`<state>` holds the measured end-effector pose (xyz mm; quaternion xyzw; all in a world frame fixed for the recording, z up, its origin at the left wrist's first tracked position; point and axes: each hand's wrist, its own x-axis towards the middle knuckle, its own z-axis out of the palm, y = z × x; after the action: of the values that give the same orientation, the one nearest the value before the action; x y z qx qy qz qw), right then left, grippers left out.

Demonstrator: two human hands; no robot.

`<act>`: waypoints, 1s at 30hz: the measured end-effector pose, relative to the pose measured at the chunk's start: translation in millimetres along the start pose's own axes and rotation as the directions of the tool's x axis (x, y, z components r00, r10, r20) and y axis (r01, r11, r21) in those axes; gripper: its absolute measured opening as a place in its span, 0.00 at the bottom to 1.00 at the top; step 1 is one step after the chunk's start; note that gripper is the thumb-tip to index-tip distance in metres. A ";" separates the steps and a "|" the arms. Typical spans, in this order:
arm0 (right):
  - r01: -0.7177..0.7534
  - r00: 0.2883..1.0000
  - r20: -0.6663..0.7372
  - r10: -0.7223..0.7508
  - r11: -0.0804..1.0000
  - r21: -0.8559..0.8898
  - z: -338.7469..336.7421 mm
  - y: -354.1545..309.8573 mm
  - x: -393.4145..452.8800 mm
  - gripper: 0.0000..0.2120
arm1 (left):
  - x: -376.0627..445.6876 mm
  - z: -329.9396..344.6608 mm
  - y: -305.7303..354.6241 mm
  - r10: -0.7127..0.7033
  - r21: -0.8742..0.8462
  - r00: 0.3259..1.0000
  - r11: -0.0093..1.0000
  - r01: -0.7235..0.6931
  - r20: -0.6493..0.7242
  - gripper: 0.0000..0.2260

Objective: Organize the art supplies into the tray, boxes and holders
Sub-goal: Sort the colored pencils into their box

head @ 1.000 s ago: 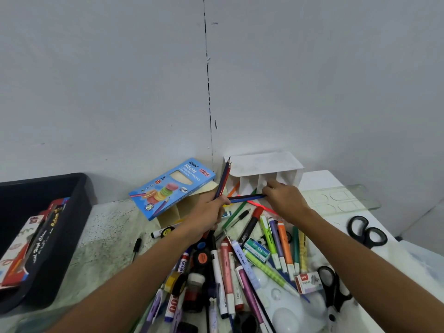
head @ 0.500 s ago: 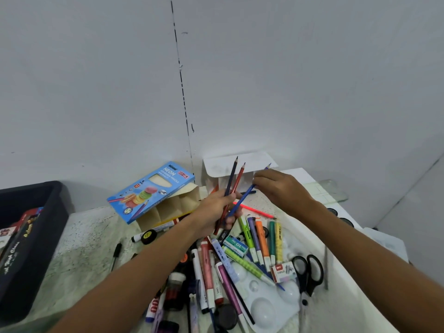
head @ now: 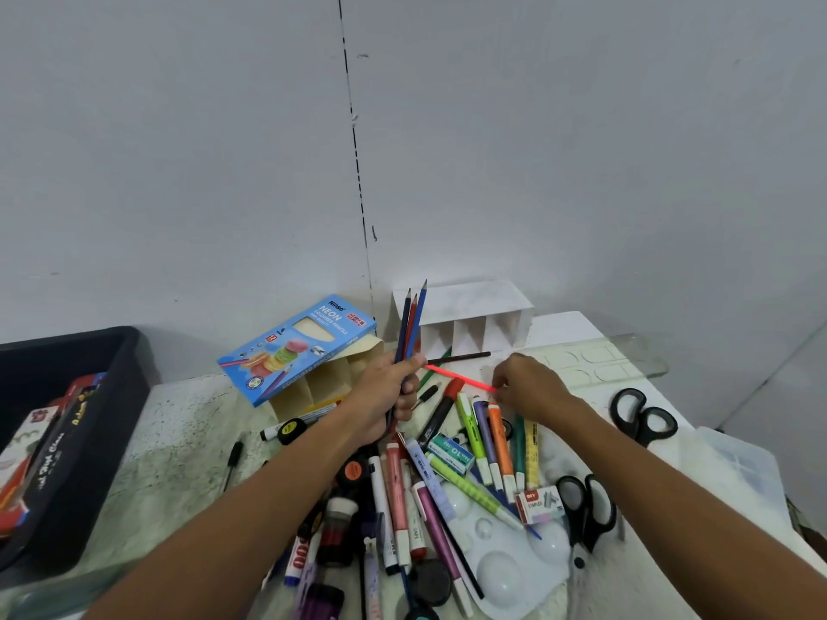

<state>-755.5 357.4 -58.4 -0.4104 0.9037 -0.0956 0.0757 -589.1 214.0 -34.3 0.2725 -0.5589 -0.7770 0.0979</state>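
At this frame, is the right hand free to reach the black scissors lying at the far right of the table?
Probably not yet: the right hand pinches the neon pink pencil. The scissors lie uncovered beside that forearm, so the path itself looks free.

Both bare forearms reaching in from the near edge of the tabletop toward the far edge, converging slightly. Left hand (head: 388, 398) raised above the middle, fist closed, fingers wrapped round a bundle of three pencils (head: 412, 326) held nearly upright, tips pointing up toward the wall. Right hand (head: 530, 387) lower and to the right, back facing up, wrist bent down, fingertips (head: 497, 387) pinching the near end of a neon pink pencil (head: 461, 377). Hands apart, not touching.
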 end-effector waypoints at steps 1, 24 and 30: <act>0.010 0.999 -0.037 -0.012 0.999 -0.043 0.5 0.1 0.4 0.07 | 0.2 0.7 -0.6 0.012 0.015 1.000 1.000 -0.012 -0.015 0.05; 0.386 0.774 -0.621 0.124 0.685 0.618 -59.4 -32.8 -57.1 0.16 | -48.2 37.2 3.1 0.188 0.293 0.979 0.934 -0.203 0.078 0.05; -0.078 0.994 0.072 -0.084 -0.073 0.994 -56.7 -61.9 -84.7 0.16 | -75.3 49.8 0.6 0.181 0.375 0.965 0.895 -0.242 0.192 0.02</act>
<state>-667.5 387.8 16.1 -0.2302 0.5384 -0.7042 0.4016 -553.0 288.8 1.2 0.1639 -0.7362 -0.6514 0.0821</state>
